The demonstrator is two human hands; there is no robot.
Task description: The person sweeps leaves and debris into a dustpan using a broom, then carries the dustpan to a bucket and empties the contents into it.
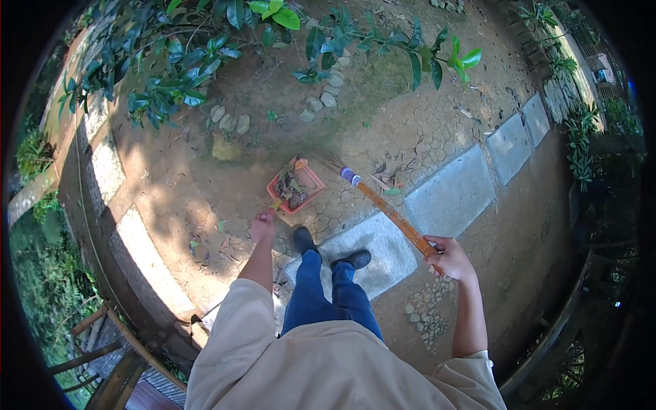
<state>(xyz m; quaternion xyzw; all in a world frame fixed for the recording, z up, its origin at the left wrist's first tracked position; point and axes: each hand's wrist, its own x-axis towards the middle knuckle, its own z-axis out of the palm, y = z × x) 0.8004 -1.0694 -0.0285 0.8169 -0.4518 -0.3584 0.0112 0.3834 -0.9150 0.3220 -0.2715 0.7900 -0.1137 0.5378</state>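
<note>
My left hand (262,227) is closed around the yellowish handle of a red dustpan (311,183). Dry brown leaves (292,188) and a few greener ones lie inside the pan, which is over the cracked soil. My right hand (451,260) grips the orange-brown handle of a stick broom (386,208) near its end. Purple and white binding wraps the broom's lower part, and its thin bristles fan out to the right of the dustpan. A small pile of dry leaves (384,179) lies on the ground just right of the bristles.
Concrete slabs (451,190) form a path from under my feet toward the upper right. Leafy branches (184,61) hang across the top. Stones (328,99) edge a patch of bare soil ahead. Pebbles (429,307) are set in the ground at right; a bamboo railing (137,345) stands lower left.
</note>
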